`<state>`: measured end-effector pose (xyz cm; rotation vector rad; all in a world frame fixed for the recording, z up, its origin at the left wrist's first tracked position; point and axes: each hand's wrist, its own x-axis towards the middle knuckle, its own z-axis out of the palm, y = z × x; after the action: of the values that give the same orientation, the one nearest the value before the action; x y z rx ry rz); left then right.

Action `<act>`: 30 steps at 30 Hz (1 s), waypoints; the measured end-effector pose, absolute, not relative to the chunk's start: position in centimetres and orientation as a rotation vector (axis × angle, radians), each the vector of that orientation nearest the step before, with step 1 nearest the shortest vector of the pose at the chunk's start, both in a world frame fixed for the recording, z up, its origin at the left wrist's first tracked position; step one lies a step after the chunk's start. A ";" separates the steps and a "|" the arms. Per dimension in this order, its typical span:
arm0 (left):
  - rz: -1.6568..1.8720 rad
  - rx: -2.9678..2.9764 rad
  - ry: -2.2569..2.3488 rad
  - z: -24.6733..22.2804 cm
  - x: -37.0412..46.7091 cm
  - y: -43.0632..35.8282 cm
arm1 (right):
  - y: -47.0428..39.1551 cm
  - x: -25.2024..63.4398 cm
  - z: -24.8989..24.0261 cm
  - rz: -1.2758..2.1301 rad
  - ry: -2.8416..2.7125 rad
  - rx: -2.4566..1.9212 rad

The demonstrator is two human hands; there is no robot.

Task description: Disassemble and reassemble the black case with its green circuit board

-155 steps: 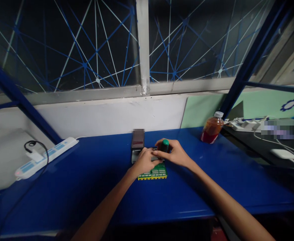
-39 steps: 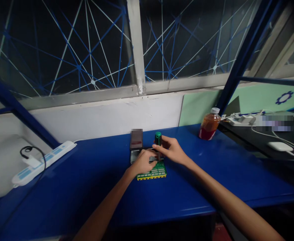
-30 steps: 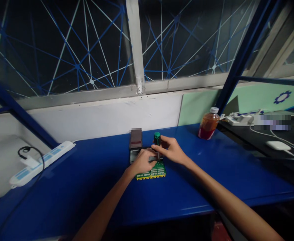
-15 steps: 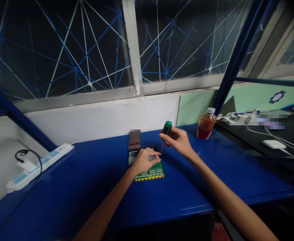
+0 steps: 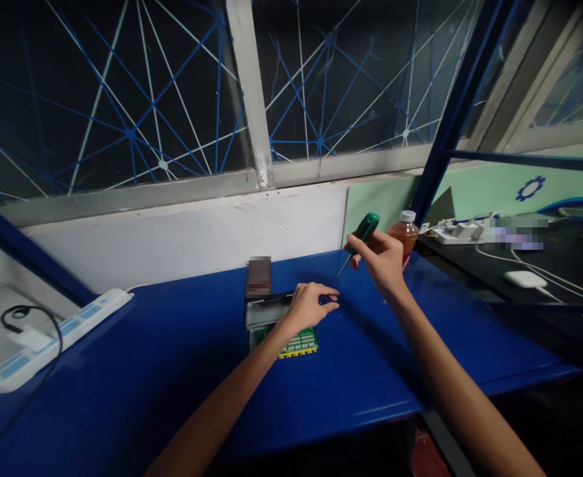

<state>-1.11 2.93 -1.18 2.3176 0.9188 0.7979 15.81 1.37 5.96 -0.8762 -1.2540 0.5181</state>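
Note:
A green-handled screwdriver is held in my right hand, raised over the blue table, its thin shaft slanting down to the left. My left hand hovers over the right part of a green circuit board with a yellow lower edge. Its thumb and fingers are apart, and I make out nothing between them. A grey, clear-looking case lies behind the board, partly covered by my left hand. Behind that case sits a dark brown box.
A white power strip with a black cable lies at the left of the blue table. Behind my right hand stands a bottle of reddish drink. On the black desk at the right are a white charger and cables.
My right hand has lifted the screwdriver up and right, away from the board. My left hand has shifted right, its fingers more spread. The camera view has turned slightly right.

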 end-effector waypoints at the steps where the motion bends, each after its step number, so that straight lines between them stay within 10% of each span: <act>1: 0.815 2.333 0.931 -1.0 -1.6 2.9 | 1.3 15.7 5.9 0.532 -1.261 -0.871; 12: 0.754 2.159 0.864 1.1 -13.4 0.1 | -2.7 7.3 3.3 0.994 -1.693 -0.837; 30: 0.693 2.185 0.723 0.5 -13.8 -0.6 | -3.3 6.0 2.0 0.622 -1.942 -0.901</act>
<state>-13.83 -0.62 0.54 2.1849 0.7225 0.6934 5.95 -3.29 2.01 -0.9008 -1.9419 0.6224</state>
